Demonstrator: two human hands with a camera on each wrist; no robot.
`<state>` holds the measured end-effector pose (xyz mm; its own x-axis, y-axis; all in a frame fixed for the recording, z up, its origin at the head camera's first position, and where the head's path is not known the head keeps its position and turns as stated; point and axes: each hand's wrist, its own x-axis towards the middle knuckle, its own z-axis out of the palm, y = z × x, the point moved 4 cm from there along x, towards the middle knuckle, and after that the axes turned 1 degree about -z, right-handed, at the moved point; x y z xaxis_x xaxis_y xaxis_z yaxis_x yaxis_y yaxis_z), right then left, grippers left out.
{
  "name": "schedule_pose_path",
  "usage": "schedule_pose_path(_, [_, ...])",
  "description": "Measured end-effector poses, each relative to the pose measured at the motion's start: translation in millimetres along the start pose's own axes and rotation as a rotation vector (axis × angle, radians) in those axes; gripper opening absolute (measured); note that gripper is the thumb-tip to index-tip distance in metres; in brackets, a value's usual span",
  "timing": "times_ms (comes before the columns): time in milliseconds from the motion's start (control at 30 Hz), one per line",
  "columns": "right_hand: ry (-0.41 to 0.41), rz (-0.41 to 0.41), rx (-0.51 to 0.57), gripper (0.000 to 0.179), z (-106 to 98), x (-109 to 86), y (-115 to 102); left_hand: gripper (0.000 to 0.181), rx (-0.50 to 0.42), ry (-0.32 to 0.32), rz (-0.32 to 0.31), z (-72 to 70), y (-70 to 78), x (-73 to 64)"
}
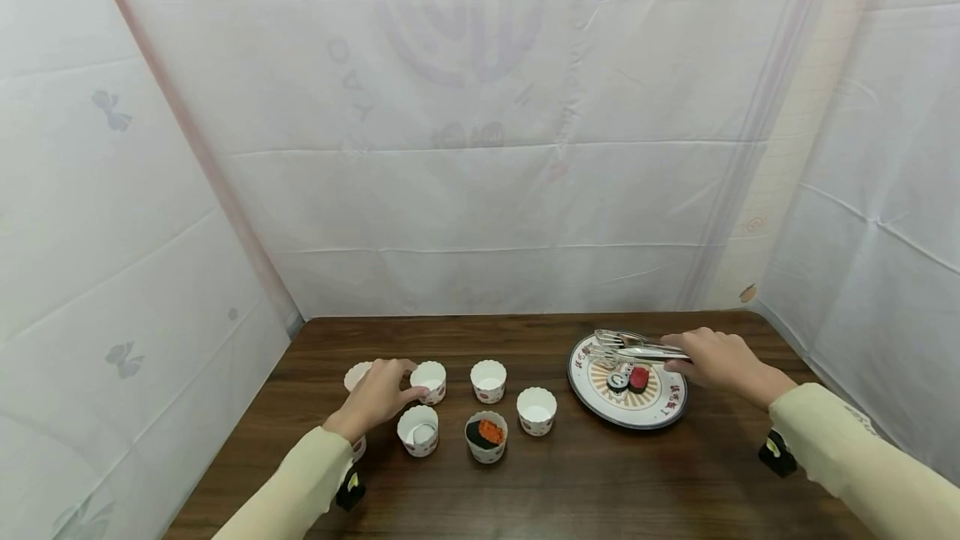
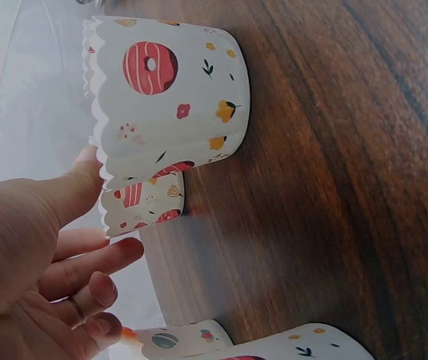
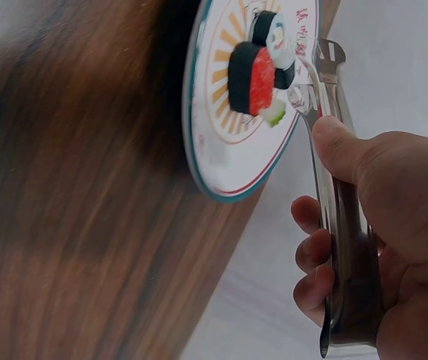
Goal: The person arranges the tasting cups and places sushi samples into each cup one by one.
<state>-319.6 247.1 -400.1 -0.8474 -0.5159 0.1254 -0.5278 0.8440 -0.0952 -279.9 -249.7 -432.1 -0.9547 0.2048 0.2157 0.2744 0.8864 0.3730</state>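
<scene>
My left hand (image 1: 378, 397) holds the rim of a white paper baking cup (image 1: 432, 382), thumb at the near side and a finger at the far side. In the left wrist view a nearer cup (image 2: 172, 97) with donut prints partly covers it. The right hand (image 1: 723, 367) grips metal serving tongs (image 1: 648, 351), which reach over a round printed plate (image 1: 626, 417). On the plate lie a red-topped sushi piece (image 3: 262, 81) and a black-wrapped sushi roll (image 1: 617, 382). A pale green-edged bit (image 3: 275, 113) sits beside the red one, near the tong tips.
A cup (image 1: 486, 452) holds an orange-topped black sushi piece. Other paper cups (image 1: 488, 390) (image 1: 536, 422) stand between it and the plate. Beside the left hand, two more cups are partly hidden. White cloth (image 1: 480, 207) rises behind the wooden table (image 1: 570, 498).
</scene>
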Motion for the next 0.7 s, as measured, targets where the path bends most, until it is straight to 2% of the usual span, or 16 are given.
schedule_pose_path(167, [-0.001, 0.014, 0.017, 0.041, 2.7, -7.6, 7.6, 0.034, -0.014, -0.011, -0.017, 0.6, -0.1, 1.3])
schedule_pose_path(400, [0.032, 0.028, 0.028, 0.037, 4.8, -14.7, 15.6, 0.028, -0.021, -0.002, -0.005, -1.4, 1.7, 0.6])
schedule_pose_path(700, [0.039, 0.044, 0.02, 0.035, 3.0, -21.1, 18.5, 0.03, -0.021, -0.011, -0.018, 0.5, -0.2, 1.8])
